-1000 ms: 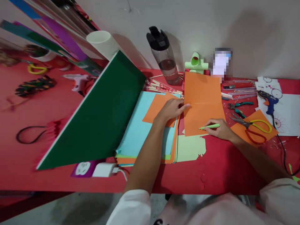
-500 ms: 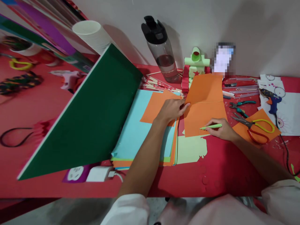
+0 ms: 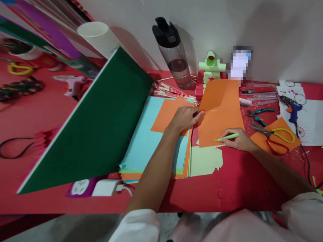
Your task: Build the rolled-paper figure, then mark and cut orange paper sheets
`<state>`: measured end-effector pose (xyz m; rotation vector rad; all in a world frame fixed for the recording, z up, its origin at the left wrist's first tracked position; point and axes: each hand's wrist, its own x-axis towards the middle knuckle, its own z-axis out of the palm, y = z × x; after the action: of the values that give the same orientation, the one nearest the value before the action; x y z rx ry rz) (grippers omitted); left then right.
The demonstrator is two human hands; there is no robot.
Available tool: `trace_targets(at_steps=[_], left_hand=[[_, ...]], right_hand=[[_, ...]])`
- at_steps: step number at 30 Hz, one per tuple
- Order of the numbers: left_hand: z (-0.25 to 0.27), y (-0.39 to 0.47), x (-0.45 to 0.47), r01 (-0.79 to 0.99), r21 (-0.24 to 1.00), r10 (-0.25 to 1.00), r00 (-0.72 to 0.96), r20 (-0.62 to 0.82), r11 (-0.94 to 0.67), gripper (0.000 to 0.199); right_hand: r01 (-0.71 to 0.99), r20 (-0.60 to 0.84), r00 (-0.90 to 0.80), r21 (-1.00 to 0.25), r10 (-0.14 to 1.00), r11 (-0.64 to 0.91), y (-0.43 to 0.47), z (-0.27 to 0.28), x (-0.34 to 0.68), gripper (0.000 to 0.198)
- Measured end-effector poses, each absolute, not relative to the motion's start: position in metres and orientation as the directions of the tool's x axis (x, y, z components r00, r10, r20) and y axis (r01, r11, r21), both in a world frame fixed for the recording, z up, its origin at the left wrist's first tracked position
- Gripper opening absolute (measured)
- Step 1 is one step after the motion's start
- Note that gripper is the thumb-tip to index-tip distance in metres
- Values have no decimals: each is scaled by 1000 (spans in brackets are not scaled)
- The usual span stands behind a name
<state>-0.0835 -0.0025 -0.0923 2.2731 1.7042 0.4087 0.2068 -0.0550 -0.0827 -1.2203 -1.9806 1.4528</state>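
Observation:
My right hand (image 3: 238, 139) is closed around a light green pen (image 3: 229, 136). Its tip meets the lower part of a creased orange sheet of paper (image 3: 219, 121). At that sheet's left edge, my left hand (image 3: 185, 118) grips it by the crease, thumb over the edge and the other fingers partly hidden. Beneath my left wrist lies a smaller orange piece of paper (image 3: 161, 117), on top of a stack of coloured paper with a light blue sheet (image 3: 146, 144) uppermost. Pale green cut paper (image 3: 205, 161) pokes out below the creased sheet.
A green board (image 3: 96, 127) leans up on the left. Behind the papers stand a water bottle (image 3: 174, 53), a green-and-red paper model (image 3: 211, 67) and a blurred-out phone (image 3: 239, 64). Scissors (image 3: 274, 136), pliers (image 3: 259, 114) and a blue glue gun (image 3: 294, 109) lie to the right.
The pen's tip has shifted very slightly on the orange sheet. My left hand stays where it was.

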Motion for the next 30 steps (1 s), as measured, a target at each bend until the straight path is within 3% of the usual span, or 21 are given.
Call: trace_targets(at_steps=[15, 30], left_hand=[[-94, -2, -84, 867, 435, 968, 246, 46, -241, 47], [-93, -1, -83, 895, 370, 966, 257, 30, -250, 48]], right_hand=[[421, -161, -473, -905, 866, 62, -49, -86, 204, 24], [393, -164, -497, -918, 852, 52, -50, -84, 204, 19]])
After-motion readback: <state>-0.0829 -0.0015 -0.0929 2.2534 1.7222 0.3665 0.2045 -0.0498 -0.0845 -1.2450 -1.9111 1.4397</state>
